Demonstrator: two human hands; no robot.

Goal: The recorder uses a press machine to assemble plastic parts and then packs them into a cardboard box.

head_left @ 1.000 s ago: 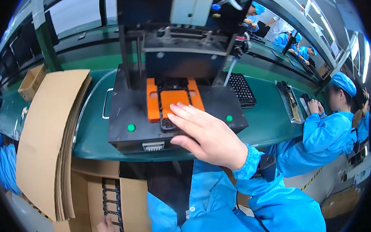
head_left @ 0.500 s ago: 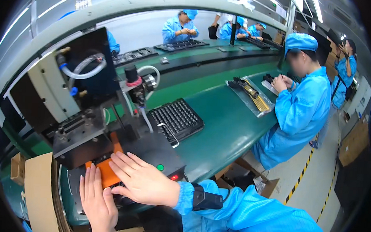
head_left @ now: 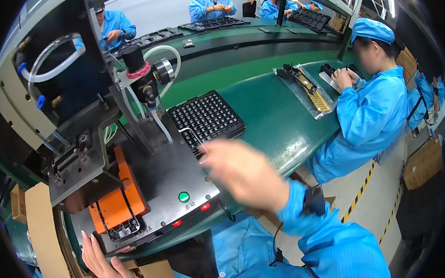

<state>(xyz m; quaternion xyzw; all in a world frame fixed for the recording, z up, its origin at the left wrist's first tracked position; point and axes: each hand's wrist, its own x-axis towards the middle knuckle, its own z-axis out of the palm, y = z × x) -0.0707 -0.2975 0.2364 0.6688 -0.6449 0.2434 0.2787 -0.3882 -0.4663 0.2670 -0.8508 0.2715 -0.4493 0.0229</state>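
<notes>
Green and smooth, the long surface [head_left: 279, 117] curves away through a bright workroom, where other people in blue coats and caps sit along it over dark trays; one sits close at the right with a clear plastic sheet and a yellow strip before them. Yellow-and-black tape marks the pale floor [head_left: 365, 192], and brown cardboard [head_left: 39, 230] stands at the lower left.

A black metal press [head_left: 77, 131] sits on the near part of the surface, with white hoses, a round gauge and a flat dark base plate carrying a green button [head_left: 183, 197] and small red lights. On that plate lies an orange plastic holder [head_left: 116, 204], blocky and matte, with a small black part [head_left: 123, 230] seated at its near end. Just beyond the plate rests a black tray [head_left: 206, 118] with a grid of small pockets.

The right hand [head_left: 243, 173], blurred, hovers over the plate's right edge near the tray, fingers spread and empty. The left hand [head_left: 103, 261] sits at the plate's near edge, fingers stretched towards the holder, holding nothing.
</notes>
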